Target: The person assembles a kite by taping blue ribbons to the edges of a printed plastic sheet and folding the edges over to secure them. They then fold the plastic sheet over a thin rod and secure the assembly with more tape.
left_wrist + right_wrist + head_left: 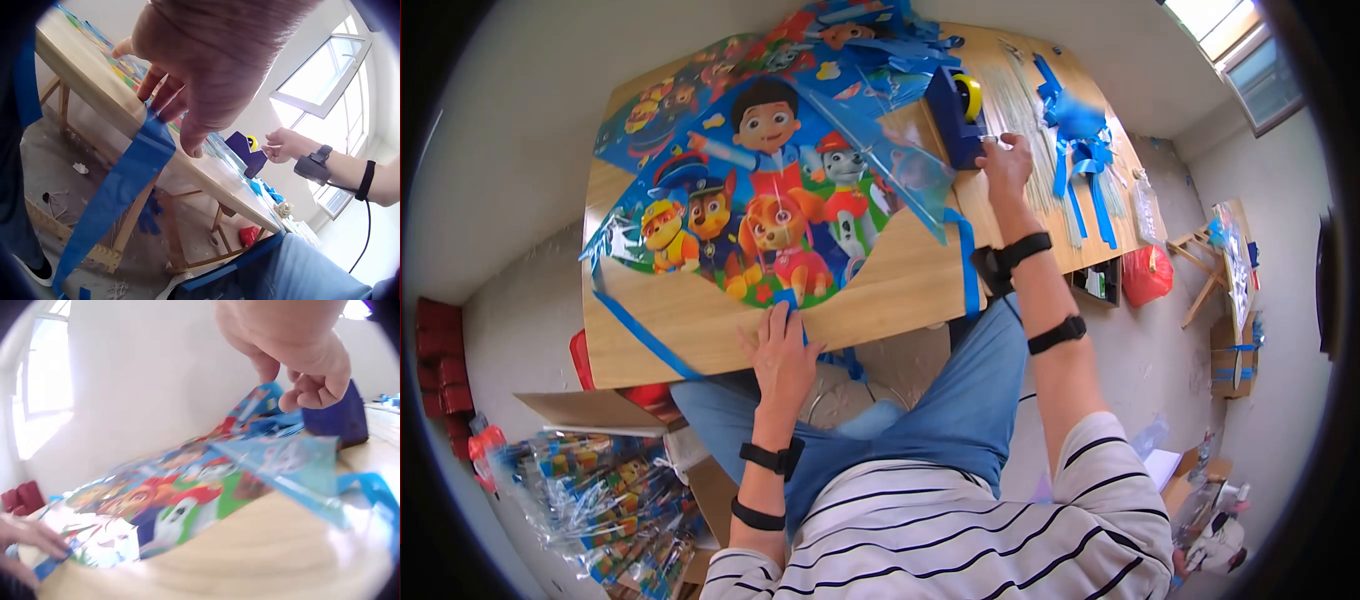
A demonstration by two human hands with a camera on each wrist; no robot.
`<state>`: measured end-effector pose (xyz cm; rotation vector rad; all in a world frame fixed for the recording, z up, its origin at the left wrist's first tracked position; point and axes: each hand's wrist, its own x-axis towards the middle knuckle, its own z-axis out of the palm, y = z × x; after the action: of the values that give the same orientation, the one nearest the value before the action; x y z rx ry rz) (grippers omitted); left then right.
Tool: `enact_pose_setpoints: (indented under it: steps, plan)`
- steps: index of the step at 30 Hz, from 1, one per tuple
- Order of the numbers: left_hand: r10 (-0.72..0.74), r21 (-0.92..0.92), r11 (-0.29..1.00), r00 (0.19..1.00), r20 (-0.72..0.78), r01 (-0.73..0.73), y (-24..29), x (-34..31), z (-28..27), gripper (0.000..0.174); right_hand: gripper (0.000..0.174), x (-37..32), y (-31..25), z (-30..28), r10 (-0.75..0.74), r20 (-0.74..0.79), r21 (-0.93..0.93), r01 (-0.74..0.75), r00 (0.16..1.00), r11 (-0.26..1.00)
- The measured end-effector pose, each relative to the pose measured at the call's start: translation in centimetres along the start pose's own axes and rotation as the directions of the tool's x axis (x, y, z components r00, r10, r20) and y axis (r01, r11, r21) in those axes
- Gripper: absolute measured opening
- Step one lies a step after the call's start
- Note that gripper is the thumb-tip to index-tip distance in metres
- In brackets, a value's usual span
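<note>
The left arm comes up from the lap, and the left hand (781,352) lies flat with its fingers straight and slightly spread. It presses the lower tip of the cartoon kite (770,180) onto the near edge of the counter (890,285). The right arm is stretched forward across the counter. The right hand (1006,163) sits with curled fingers against the near end of the blue tape dispenser (952,118), which stands just past the kite's right corner and carries a yellow roll (970,95). The kite lies face up over most of the counter's left and middle. The left wrist view looks up from below the counter edge. It shows what the head view hides: a blue ribbon (119,194) comes out from under the left fingertips and hangs down over the edge towards the floor. The right wrist view shows the right thumb and forefinger drawn close together beside the dispenser. No view shows whether they pinch tape or hold nothing. That view also shows the kite's right corner lifted off the wood.
</note>
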<state>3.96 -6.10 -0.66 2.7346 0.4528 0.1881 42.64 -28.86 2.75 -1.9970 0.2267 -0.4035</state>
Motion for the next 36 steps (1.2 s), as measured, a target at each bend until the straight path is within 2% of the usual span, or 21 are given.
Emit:
enact_pose_setpoints:
  steps: [1, 2, 5, 6, 9, 10, 13, 16, 17, 19, 22, 26, 29, 30, 33, 36]
  plan:
    - [0.006, 0.003, 1.000, 1.000, -0.003, -0.006, 0.0, 0.0, 0.0, 0.057, 0.033, 1.7, -0.8, -1.0, 0.159, 0.039, 0.091, -0.162, 0.986, 0.983]
    - [0.010, 0.004, 1.000, 1.000, -0.004, -0.010, -0.1, 0.0, 0.0, 0.057, 0.028, 3.3, -0.8, -1.6, 0.245, 0.185, 0.135, -0.272, 0.952, 0.953]
    - [0.008, 0.009, 1.000, 1.000, 0.001, -0.008, -0.1, 0.0, 0.2, 0.058, 0.023, 6.5, -1.1, -1.2, 0.410, 0.368, 0.145, -0.487, 0.834, 0.861]
    - [0.008, 0.011, 1.000, 1.000, 0.006, -0.008, -0.1, -0.1, 0.2, 0.059, 0.020, 7.0, -1.8, -1.0, 0.461, 0.378, 0.095, -0.529, 0.803, 0.843]
    - [0.007, 0.022, 1.000, 1.000, 0.016, -0.007, -0.1, 0.0, 0.1, 0.059, 0.023, 7.7, -2.8, -0.5, 0.542, 0.310, 0.017, -0.575, 0.781, 0.818]
    - [0.006, 0.026, 1.000, 1.000, 0.019, -0.007, -0.1, 0.0, 0.1, 0.060, 0.025, 8.1, -2.5, -0.7, 0.512, 0.371, -0.031, -0.540, 0.775, 0.841]
    - [0.003, 0.023, 1.000, 1.000, 0.025, -0.004, -0.2, 0.0, 0.2, 0.060, 0.023, 8.8, -1.7, -0.5, 0.505, 0.398, -0.052, -0.531, 0.765, 0.846]
    - [0.002, 0.028, 1.000, 1.000, 0.015, -0.002, -0.2, -0.2, 0.4, 0.060, 0.020, 8.0, -0.9, -1.0, 0.416, 0.419, 0.066, -0.484, 0.807, 0.872]
    - [0.000, 0.026, 1.000, 1.000, 0.021, 0.000, -0.1, -0.3, 0.5, 0.060, 0.019, 7.4, -0.3, -1.9, 0.396, 0.464, 0.144, -0.508, 0.792, 0.849]
    - [-0.005, 0.022, 1.000, 1.000, 0.016, 0.005, 0.0, -0.1, 0.3, 0.060, 0.018, 6.5, 0.5, -3.1, 0.324, 0.549, 0.300, -0.544, 0.770, 0.784]
    - [-0.027, 0.033, 0.999, 0.999, 0.044, 0.026, 0.1, 0.1, 0.2, 0.060, 0.017, 5.6, 1.8, -3.4, 0.375, 0.560, 0.346, -0.620, 0.739, 0.705]
    - [-0.011, 0.022, 1.000, 0.999, 0.032, 0.011, 0.0, -0.2, 0.2, 0.061, 0.013, 3.3, 3.7, -3.5, 0.420, 0.659, 0.464, -0.777, 0.624, 0.426]
    - [-0.010, 0.015, 1.000, 1.000, 0.030, 0.010, 0.0, -0.1, 0.2, 0.061, 0.013, 3.6, 7.6, -3.2, 0.539, 0.619, 0.508, -0.814, 0.572, 0.281]
    - [-0.010, 0.014, 1.000, 1.000, 0.030, 0.010, 0.0, -0.1, 0.2, 0.061, 0.012, 3.1, 7.4, -3.6, 0.567, 0.561, 0.500, -0.793, 0.603, 0.349]
    - [-0.023, 0.012, 1.000, 0.999, 0.036, 0.022, 0.1, -0.1, 0.2, 0.060, 0.011, 2.9, 5.3, -4.9, 0.492, 0.550, 0.440, -0.735, 0.674, 0.515]
    - [-0.022, 0.018, 1.000, 0.999, 0.046, 0.021, 0.1, 0.0, 0.1, 0.060, 0.011, 3.1, 3.1, -5.1, 0.464, 0.516, 0.388, -0.679, 0.720, 0.623]
